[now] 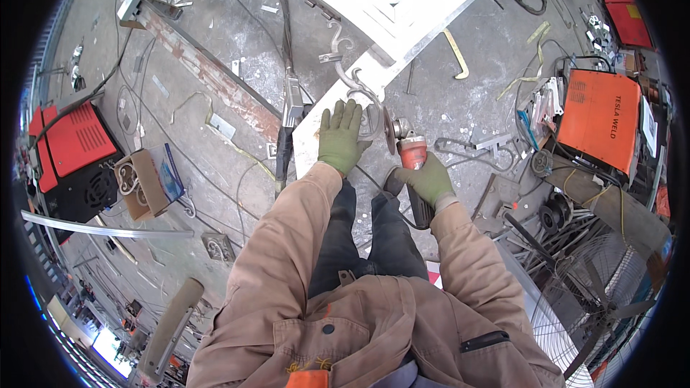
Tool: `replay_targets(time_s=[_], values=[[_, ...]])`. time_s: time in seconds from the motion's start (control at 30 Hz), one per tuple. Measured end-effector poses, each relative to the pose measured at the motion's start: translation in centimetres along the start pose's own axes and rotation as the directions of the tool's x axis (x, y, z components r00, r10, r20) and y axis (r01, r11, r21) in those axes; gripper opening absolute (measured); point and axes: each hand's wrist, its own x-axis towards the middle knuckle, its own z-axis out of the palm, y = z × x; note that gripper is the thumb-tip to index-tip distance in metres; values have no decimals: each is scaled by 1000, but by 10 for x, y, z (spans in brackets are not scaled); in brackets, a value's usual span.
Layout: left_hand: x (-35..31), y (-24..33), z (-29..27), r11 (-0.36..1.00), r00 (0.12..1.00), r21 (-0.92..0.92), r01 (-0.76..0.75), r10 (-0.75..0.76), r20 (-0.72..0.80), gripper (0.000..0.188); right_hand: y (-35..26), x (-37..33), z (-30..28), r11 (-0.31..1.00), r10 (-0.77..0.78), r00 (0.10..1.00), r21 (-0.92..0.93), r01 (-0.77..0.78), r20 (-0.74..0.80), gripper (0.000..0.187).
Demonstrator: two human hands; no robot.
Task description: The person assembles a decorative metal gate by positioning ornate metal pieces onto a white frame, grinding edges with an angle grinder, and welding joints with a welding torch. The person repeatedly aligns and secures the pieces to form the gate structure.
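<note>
My left hand (341, 138), in a green glove, lies flat with its fingers stretched out over the end of a white board (309, 133). Just past its fingertips is a grey scrolled metal ornament (357, 85); whether the fingers touch it I cannot tell. My right hand (430, 181), gloved alike, is closed around the body of a red and black angle grinder (412, 154). The grinder's disc (389, 131) stands on edge beside the ornament's curled lower end, to the right of my left hand. Whether the disc touches the metal I cannot tell.
A silvery metal frame with scrollwork (402, 11) spans the far side. An orange welding machine (600, 118) stands right, a red one (75, 147) left beside a cardboard box (147, 183). A wire-guarded fan (600, 302) is near right. Cables (286, 36) and yellow clamps (455, 54) lie around.
</note>
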Motion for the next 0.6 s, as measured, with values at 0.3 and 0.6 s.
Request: replay_targets(time_s=[0.3,0.6], values=[[-2,-2,4,999,1000,35,-15,15,4,108,-9,13,-6,1000,-16,1000,-4,16,-5,82],[4,5,-1,997,997,77,19,-24,69,103,10,-3,-1,1000,11,1000,18,-11,10,80]])
